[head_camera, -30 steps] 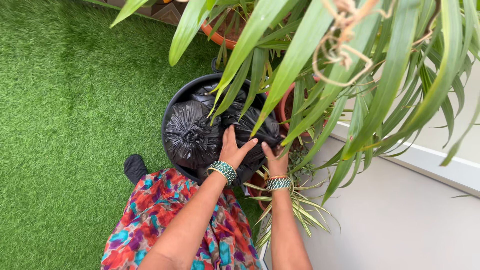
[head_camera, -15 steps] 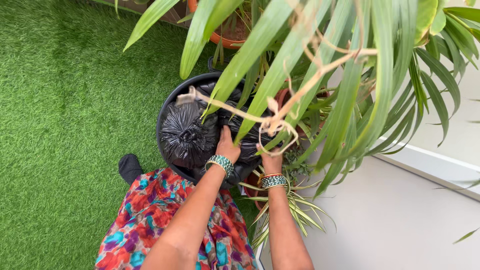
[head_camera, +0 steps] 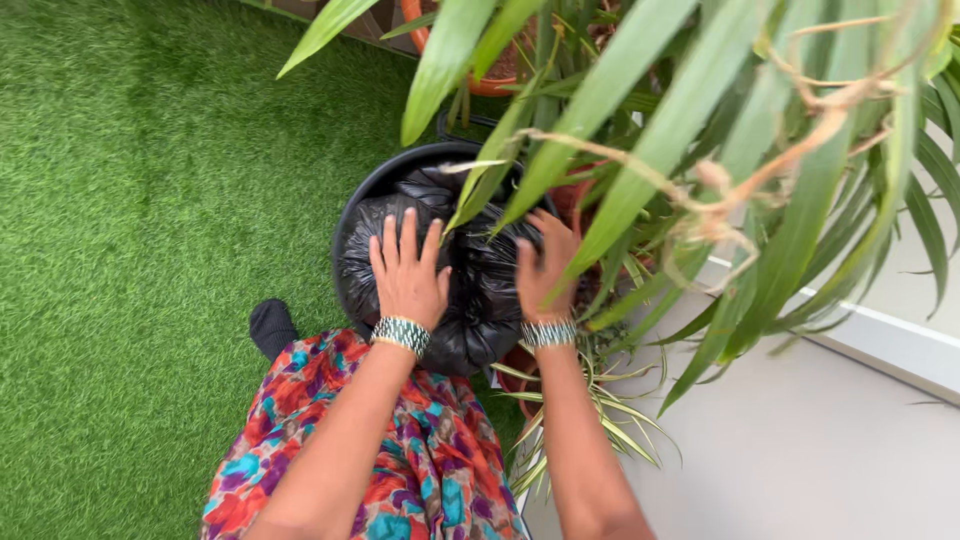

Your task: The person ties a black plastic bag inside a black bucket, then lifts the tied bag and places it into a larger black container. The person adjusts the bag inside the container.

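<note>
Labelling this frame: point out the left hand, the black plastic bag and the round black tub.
left hand (head_camera: 405, 275), head view, back of the hand.
black plastic bag (head_camera: 478, 300), head view, crinkled middle between the hands.
round black tub (head_camera: 385, 178), head view, upper-left rim.

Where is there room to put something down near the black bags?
The green turf left of the black tub is bare. So is the pale floor right of the small striped plant. The tub is crowded: black bags, both hands, and long leaves overhead.
</note>
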